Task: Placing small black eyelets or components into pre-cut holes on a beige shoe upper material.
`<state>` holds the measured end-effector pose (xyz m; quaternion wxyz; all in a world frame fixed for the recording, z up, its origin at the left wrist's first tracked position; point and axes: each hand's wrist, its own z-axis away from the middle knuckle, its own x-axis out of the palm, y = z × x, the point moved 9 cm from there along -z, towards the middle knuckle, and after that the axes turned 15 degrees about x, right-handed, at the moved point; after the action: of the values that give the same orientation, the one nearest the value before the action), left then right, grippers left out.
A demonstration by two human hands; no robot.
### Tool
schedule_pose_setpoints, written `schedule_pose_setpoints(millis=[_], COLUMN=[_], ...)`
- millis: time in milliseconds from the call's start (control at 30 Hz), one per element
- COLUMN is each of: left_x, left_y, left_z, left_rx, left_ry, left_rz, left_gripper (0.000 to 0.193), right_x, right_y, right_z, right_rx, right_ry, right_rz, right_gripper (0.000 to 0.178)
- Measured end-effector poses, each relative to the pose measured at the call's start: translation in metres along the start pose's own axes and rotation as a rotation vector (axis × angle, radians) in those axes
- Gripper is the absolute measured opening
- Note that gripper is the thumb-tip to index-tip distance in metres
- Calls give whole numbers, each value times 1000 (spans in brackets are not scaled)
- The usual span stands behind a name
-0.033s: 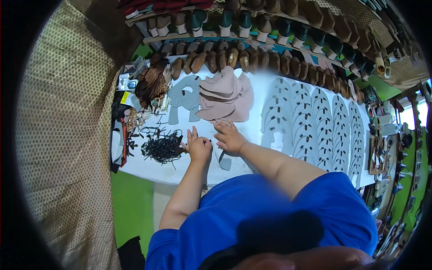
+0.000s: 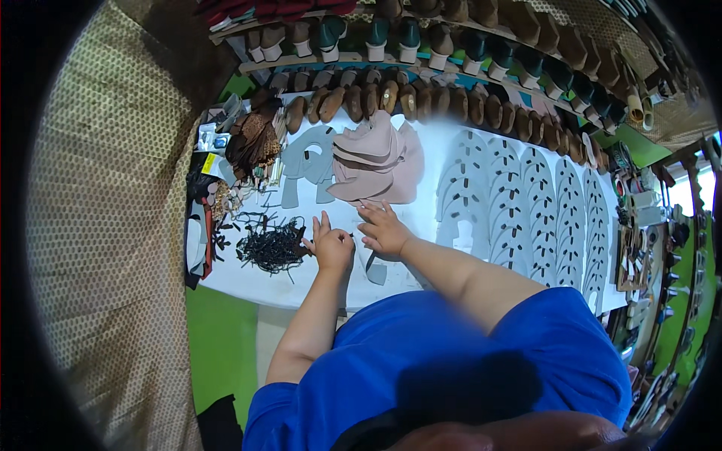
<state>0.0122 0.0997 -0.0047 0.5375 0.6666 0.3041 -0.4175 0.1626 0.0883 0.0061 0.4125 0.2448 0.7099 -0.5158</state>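
Note:
My left hand [image 2: 332, 246] is over the white table, thumb and forefinger pinched together and the other fingers stretched out. Whatever lies in that pinch is too small to make out. Just to its right, my right hand [image 2: 385, 231] has its fingers spread, their tips near the lower edge of a pile of pink shoe-upper pieces [image 2: 380, 158]. Below the hands lies a small grey piece [image 2: 377, 273] with a dark strip at its upper left. A tangled heap of black strips [image 2: 269, 246] sits left of my left hand.
Grey curved pieces [image 2: 310, 161] lie left of the pink pile. Overlapping rows of pale pieces with dark tabs [image 2: 540, 199] cover the table's right side. Brown shoe lasts [image 2: 353, 101] line the back edge, below shelves of heeled shoes [image 2: 378, 41]. A patterned curtain [image 2: 113, 225] hangs at left.

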Motion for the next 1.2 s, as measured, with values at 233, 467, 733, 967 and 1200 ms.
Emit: schedule_pose_setpoints(millis=[233, 467, 733, 967, 1200], left_x=[3, -2, -19, -38, 19], left_y=[-10, -7, -22, 18, 38], left_z=[5, 8, 25, 28, 41], left_rx=[-30, -65, 32, 326, 353], left_ry=[41, 60, 285, 158, -271], left_rz=[34, 8, 92, -198, -224], left_gripper=[11, 13, 45, 46, 70], right_x=[3, -4, -11, -4, -8], right_y=[2, 1, 5, 10, 7], right_z=[-1, -1, 0, -1, 0], right_rx=[9, 26, 89, 101, 98], right_ry=[-4, 2, 28, 38, 61], right_rz=[4, -25, -150, -125, -106], right_gripper=[37, 45, 53, 46, 45])
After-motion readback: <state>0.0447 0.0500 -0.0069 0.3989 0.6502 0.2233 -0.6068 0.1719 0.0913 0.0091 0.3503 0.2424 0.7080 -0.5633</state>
